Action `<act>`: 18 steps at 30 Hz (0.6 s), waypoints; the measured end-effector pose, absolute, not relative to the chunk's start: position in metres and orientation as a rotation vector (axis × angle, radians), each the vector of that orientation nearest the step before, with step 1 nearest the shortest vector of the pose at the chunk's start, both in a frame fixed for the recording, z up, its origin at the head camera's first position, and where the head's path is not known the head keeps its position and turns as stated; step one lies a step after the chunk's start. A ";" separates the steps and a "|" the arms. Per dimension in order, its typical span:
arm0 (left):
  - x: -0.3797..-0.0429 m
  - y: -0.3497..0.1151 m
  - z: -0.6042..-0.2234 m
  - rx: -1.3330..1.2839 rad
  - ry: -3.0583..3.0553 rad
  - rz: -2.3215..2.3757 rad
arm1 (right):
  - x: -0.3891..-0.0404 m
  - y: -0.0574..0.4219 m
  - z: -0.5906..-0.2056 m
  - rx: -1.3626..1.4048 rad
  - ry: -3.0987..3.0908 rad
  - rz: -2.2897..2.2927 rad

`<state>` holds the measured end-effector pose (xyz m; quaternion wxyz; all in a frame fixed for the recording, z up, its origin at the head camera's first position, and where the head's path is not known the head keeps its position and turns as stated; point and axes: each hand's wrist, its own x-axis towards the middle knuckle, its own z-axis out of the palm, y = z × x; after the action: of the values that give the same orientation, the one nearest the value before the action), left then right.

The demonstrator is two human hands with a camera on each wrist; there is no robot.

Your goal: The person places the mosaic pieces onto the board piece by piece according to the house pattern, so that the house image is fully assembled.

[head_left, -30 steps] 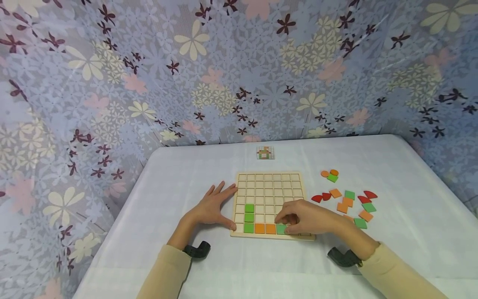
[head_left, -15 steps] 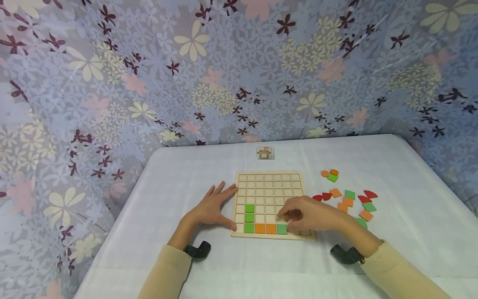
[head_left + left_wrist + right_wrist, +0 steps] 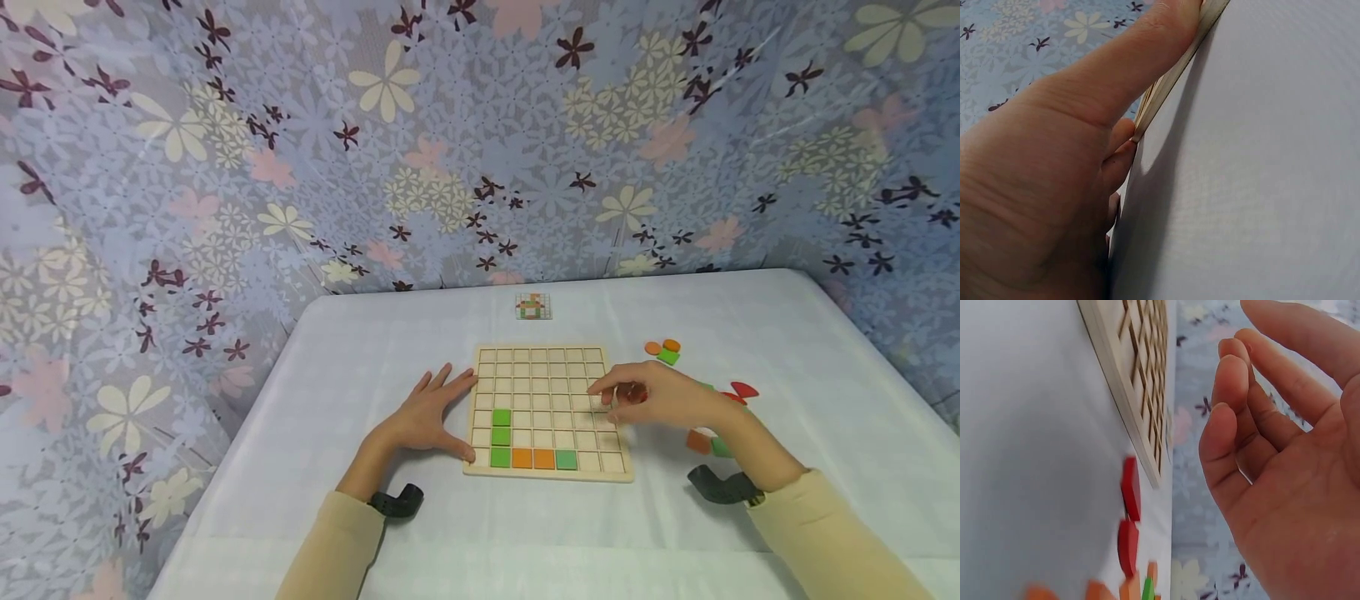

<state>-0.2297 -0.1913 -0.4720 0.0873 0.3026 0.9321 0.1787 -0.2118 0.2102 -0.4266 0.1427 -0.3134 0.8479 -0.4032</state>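
A wooden grid board (image 3: pixel 542 405) lies on the table. My left hand (image 3: pixel 424 417) rests at its left edge, fingers spread, thumb on the near left corner. In the left wrist view the thumb (image 3: pixel 1147 53) lies along the board's rim. Three green tiles (image 3: pixel 501 436) stand in a column, and two orange tiles (image 3: pixel 533 458) and a blue-green tile (image 3: pixel 566 459) continue the bottom row. My right hand (image 3: pixel 660 393) hovers over the board's right edge with loosely bent fingers. The right wrist view shows nothing between its fingers (image 3: pixel 1232 381).
Right of the board lie loose tiles, partly hidden by the right hand: red quarter-rounds (image 3: pixel 744 389), an orange square (image 3: pixel 698 442), a green square (image 3: pixel 667 357) and orange discs (image 3: pixel 653 348). A small pattern card (image 3: pixel 533 307) lies behind the board. A flowered cloth (image 3: pixel 480 142) hangs behind.
My right hand has lifted from the blue-green tile in the bottom row and moved right and away, towards the loose tiles. The left hand has stayed in place.
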 end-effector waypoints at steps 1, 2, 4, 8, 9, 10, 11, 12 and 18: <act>-0.229 -0.192 -0.472 0.897 2.775 0.527 | -0.213 0.213 -0.426 -0.882 2.445 -1.167; -0.229 -0.192 -0.472 0.898 2.776 0.524 | -0.213 0.216 -0.425 -0.853 2.442 -1.171; -0.229 -0.194 -0.472 0.893 2.777 0.518 | -0.215 0.222 -0.423 -0.804 2.440 -1.166; -0.228 -0.195 -0.472 0.895 2.785 0.527 | -0.220 0.234 -0.422 -0.738 2.426 -1.194; -0.228 -0.196 -0.472 0.894 2.786 0.526 | -0.222 0.237 -0.422 -0.725 2.427 -1.198; -0.229 -0.195 -0.472 0.895 2.788 0.524 | -0.223 0.240 -0.422 -0.713 2.434 -1.197; -0.229 -0.195 -0.472 0.894 2.789 0.522 | -0.224 0.243 -0.423 -0.699 2.435 -1.201; -0.230 -0.195 -0.472 0.896 2.788 0.521 | -0.225 0.246 -0.424 -0.695 2.436 -1.206; -0.230 -0.191 -0.471 0.911 2.775 0.523 | -0.227 0.268 -0.429 -0.694 2.420 -1.245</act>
<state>-0.2302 -0.1906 -0.4714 0.0871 0.3059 0.9317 0.1756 -0.2273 0.2681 -0.4285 0.1655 -0.2435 0.8498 -0.4372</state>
